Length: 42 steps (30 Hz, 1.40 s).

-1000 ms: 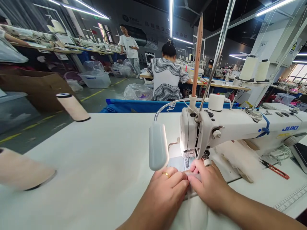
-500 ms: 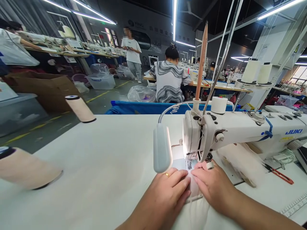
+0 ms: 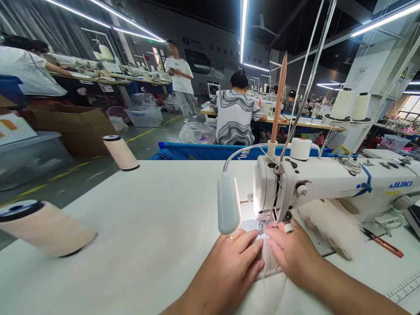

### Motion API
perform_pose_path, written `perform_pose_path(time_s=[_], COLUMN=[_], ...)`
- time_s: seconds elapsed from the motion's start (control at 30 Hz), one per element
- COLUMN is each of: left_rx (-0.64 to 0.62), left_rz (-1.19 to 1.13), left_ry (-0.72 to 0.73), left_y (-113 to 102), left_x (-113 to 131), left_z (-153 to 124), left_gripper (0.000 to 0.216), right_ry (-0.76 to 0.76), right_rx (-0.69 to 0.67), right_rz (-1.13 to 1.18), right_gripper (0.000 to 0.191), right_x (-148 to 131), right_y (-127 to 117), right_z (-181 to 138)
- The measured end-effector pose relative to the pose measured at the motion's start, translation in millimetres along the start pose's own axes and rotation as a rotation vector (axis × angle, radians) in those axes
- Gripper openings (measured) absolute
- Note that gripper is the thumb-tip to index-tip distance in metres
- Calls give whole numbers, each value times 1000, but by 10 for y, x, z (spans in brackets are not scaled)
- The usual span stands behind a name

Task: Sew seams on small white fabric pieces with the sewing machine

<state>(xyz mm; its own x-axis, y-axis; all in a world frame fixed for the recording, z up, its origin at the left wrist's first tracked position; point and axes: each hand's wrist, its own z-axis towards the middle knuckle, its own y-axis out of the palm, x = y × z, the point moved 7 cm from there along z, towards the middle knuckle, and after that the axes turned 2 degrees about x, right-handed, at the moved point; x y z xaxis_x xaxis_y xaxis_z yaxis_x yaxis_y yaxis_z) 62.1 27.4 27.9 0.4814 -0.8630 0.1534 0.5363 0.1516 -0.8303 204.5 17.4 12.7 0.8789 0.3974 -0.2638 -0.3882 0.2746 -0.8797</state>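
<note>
A thin, sheer white fabric (image 3: 269,259) runs under the presser foot (image 3: 260,227) of a white JUKI sewing machine (image 3: 315,179) and hangs down toward me. Just left of the foot, my left hand (image 3: 229,262), with a ring on one finger, is closed with its fingertips on the fabric's edge. My right hand (image 3: 293,249) grips the fabric on the other side, fingertips close beside the foot; its thumb lies low along the cloth. Part of the fabric is hidden beneath both hands. A grey lamp head (image 3: 229,203) shines on the needle area.
Two peach thread cones (image 3: 49,229) stand at the left of the white table (image 3: 147,218). Right of the machine head lie a pale fabric bundle (image 3: 331,223), orange-handled thread snips (image 3: 387,245) and a clear ruler (image 3: 403,284). A person (image 3: 234,109) sits ahead; another (image 3: 180,74) stands.
The view has shifted slightly, so the machine and cones sit a little further right and lower. Both hands keep nearly the same place on the fabric by the foot.
</note>
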Motion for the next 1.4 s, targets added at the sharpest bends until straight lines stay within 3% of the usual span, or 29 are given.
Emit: perform_pose_path(time_s=[0.27,0.43,0.53,0.6,0.67,0.77,0.93,1.17,1.3,1.4], left_rx=[86,13,-21,-60,-105,-140,-111,-93,-87,-60], left_rz=[6,-44,-68,-64,-94,-240,-297,-420,-499,-513], left_ry=[-2,-18,-51,-78,-84,-105,-284,-299,-311,-342], left_y=[76,76,7,-11,-6,14,40,70,63,34], left_x=[-30,-45,-31,-13,30,86,-65,-162,-226,-247], left_z=[-57,-103,-198,-263,-295,-257,-83,113,152,158], left_gripper=[23,22,53,74,63,22,21,16,14,15], right_ry=[3,2,-20,-75,-134,-189,-157,30,138,138], right_rx=[-29,-74,-114,-185,-247,-230,-143,78,118,168], right_rz=[-26,-6,83,189,259,278,309,410,487,536], right_gripper=[25,22,11,26,42,13,19,25,27,25], right_x=[-7,-19,-40,-90,-142,-168,-85,71,106,72], right_y=[30,-5,-147,-237,-296,-313,-175,-243,-234,-241], right_z=[18,4,-47,-98,-151,-195,-170,-24,34,10])
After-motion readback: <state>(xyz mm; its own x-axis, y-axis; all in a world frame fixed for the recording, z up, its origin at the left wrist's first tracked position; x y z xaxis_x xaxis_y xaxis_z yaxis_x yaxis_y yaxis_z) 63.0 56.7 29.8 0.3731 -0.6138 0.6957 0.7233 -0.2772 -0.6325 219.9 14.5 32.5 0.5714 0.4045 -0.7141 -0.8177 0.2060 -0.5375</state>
